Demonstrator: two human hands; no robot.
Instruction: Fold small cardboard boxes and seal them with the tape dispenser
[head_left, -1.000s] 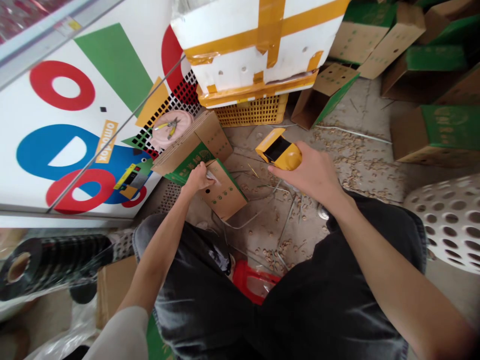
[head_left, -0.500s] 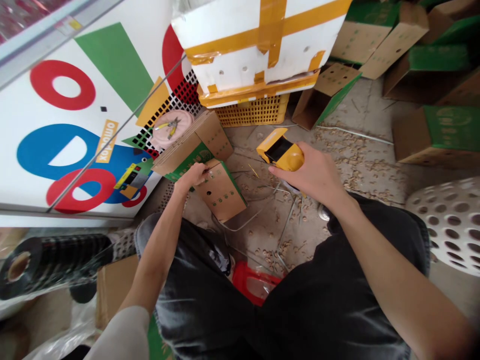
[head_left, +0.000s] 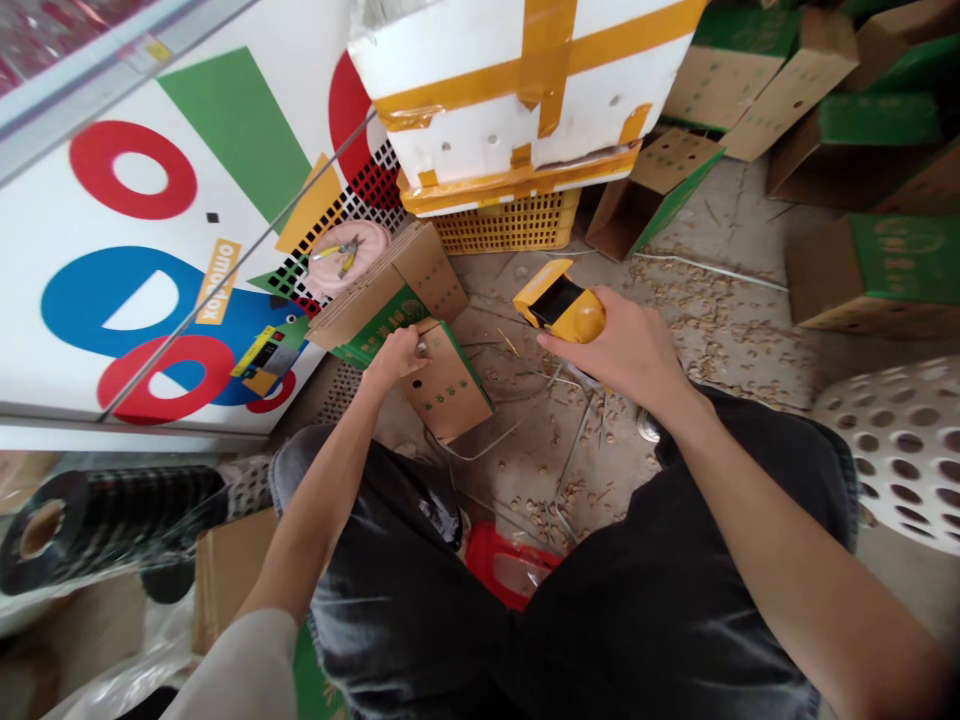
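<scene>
My left hand point(head_left: 397, 358) is closed on the upper edge of a small cardboard box point(head_left: 450, 388) with green sides and printed marks. This box stands tilted on the floor, against a stack of flattened cartons point(head_left: 401, 290). Its far side is hidden. My right hand point(head_left: 637, 345) is wrapped round a yellow and black handheld tool point(head_left: 559, 303), shaped like a carton stapler. The tool is held in the air to the right of the box, apart from it. Its underside is mostly out of sight.
Pliers point(head_left: 346, 255) lie on a pink round lid point(head_left: 326, 275). A taped white foam box point(head_left: 487, 95) rests on a yellow crate point(head_left: 510, 222). Open cartons point(head_left: 862, 265) stand at right, near a white perforated basket point(head_left: 900, 440). Small tan bits litter the floor point(head_left: 720, 330).
My left hand has shifted slightly right along the box's upper edge, and its fingers are curled differently. My right hand and the tool are nearly still.
</scene>
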